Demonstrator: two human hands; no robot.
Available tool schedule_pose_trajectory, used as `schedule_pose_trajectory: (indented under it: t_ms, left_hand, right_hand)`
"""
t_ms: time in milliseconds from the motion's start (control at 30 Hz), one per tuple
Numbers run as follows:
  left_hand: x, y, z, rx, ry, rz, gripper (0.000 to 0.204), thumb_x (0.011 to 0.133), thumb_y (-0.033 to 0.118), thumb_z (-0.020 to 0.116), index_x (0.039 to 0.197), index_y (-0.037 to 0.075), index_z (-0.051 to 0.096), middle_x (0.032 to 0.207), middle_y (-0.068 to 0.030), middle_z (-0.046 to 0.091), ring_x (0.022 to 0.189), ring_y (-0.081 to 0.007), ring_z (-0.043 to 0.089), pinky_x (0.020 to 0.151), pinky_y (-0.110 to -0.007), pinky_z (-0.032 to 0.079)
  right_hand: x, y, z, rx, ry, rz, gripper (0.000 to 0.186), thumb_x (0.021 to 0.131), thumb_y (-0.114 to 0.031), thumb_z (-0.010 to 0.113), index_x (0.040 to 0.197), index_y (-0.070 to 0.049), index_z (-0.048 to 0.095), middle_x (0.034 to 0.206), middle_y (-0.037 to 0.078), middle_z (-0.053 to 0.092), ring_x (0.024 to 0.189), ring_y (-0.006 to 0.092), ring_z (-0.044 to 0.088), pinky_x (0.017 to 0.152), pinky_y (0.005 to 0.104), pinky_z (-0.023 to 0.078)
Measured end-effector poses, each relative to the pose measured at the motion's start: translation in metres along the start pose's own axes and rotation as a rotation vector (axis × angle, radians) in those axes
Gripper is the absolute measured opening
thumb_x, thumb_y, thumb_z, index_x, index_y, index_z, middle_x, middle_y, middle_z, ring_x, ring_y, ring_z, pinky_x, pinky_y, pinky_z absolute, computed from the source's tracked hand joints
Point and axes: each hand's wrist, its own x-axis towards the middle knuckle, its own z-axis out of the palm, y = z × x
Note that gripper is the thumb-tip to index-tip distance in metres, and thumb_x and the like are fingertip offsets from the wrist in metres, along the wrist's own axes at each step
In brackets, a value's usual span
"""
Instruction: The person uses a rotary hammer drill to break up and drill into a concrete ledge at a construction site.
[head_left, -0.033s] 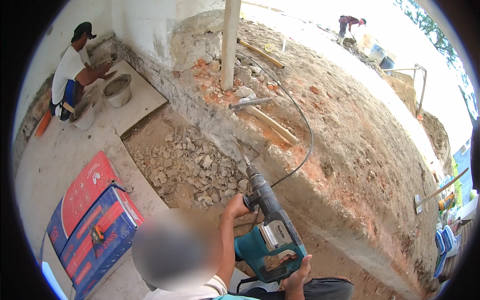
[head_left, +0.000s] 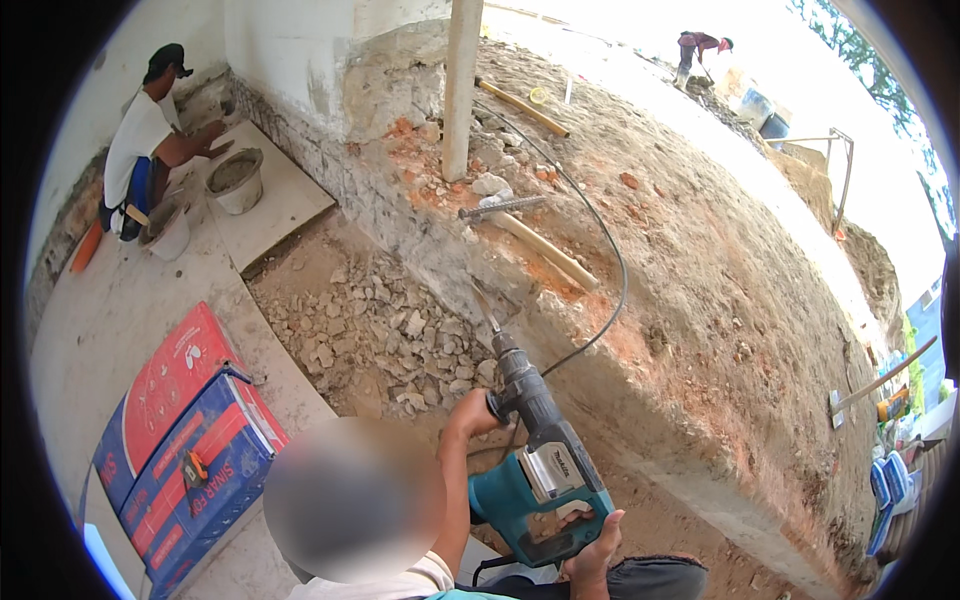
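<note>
Both my hands hold a teal and black rotary hammer (head_left: 543,450). My left hand (head_left: 472,412) is closed round the side handle near its front, and my right hand (head_left: 598,548) grips the rear handle at the lower end. The chisel bit (head_left: 489,310) points up and left at the rough concrete edge (head_left: 420,250); I cannot tell whether its tip touches. Broken rubble (head_left: 370,340) lies in the dug-out floor beside the bit. A black cable (head_left: 600,330) curves past the tool. A blurred round shape (head_left: 352,495) hides part of the lower middle.
At upper left a worker (head_left: 145,140) crouches by two buckets (head_left: 240,200). Red and blue boxes (head_left: 175,410), one bearing a tape measure (head_left: 195,470), lie at left. A post (head_left: 460,100) and wooden handles (head_left: 545,250) are ahead. Another worker (head_left: 700,55) bends far off on the dirt.
</note>
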Motion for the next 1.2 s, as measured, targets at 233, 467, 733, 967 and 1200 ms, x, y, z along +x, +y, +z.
schedule_pose_trajectory:
  t_ms: [233, 467, 733, 967, 1200]
  left_hand:
    - [-0.005, -0.008, 0.000, -0.038, 0.020, -0.013, 0.042, 0.056, 0.031, 0.087, 0.081, 0.003, 0.070, 0.077, -0.0194, 0.069, 0.077, -0.0358, 0.067, 0.069, -0.042, 0.051]
    - [0.002, -0.003, -0.008, 0.032, 0.017, -0.030, 0.041, 0.055, 0.030, 0.087, 0.080, 0.003, 0.070, 0.076, -0.0180, 0.069, 0.075, -0.0351, 0.067, 0.068, -0.042, 0.051]
    - [0.022, -0.025, -0.013, -0.017, -0.044, -0.039, 0.044, 0.051, 0.026, 0.090, 0.082, 0.003, 0.069, 0.080, -0.0154, 0.070, 0.076, -0.0331, 0.067, 0.069, -0.042, 0.050]
    - [0.031, -0.038, -0.021, -0.155, -0.067, 0.035, 0.050, 0.050, 0.025, 0.092, 0.087, 0.001, 0.068, 0.085, -0.0147, 0.071, 0.080, -0.0297, 0.067, 0.072, -0.040, 0.049]
    - [0.030, -0.047, -0.017, -0.248, -0.094, 0.073, 0.044, 0.057, 0.017, 0.089, 0.093, 0.002, 0.068, 0.087, -0.0054, 0.071, 0.080, -0.0124, 0.061, 0.076, -0.032, 0.050]
  right_hand:
    - [-0.007, 0.010, 0.002, 0.085, 0.032, 0.019, 0.061, 0.088, -0.063, 0.053, 0.088, -0.002, 0.051, 0.073, 0.014, 0.060, 0.062, 0.0258, 0.062, 0.059, 0.0365, 0.054]
    - [0.000, 0.016, 0.009, 0.049, 0.016, 0.000, 0.061, 0.088, -0.064, 0.052, 0.086, -0.004, 0.052, 0.073, 0.013, 0.059, 0.062, 0.0246, 0.061, 0.059, 0.0365, 0.053]
    - [0.006, 0.035, 0.016, -0.018, 0.045, -0.022, 0.064, 0.091, -0.063, 0.048, 0.093, 0.001, 0.053, 0.069, 0.010, 0.055, 0.060, 0.0209, 0.058, 0.055, 0.0333, 0.052]
    - [0.000, 0.028, 0.045, -0.147, 0.035, -0.109, 0.061, 0.091, -0.061, 0.050, 0.091, 0.000, 0.052, 0.070, 0.011, 0.056, 0.058, 0.0210, 0.059, 0.056, 0.0328, 0.051]
    - [-0.002, 0.031, 0.044, -0.239, 0.031, -0.130, 0.064, 0.090, -0.063, 0.052, 0.091, 0.001, 0.051, 0.071, 0.010, 0.057, 0.058, 0.0204, 0.059, 0.056, 0.0323, 0.051]
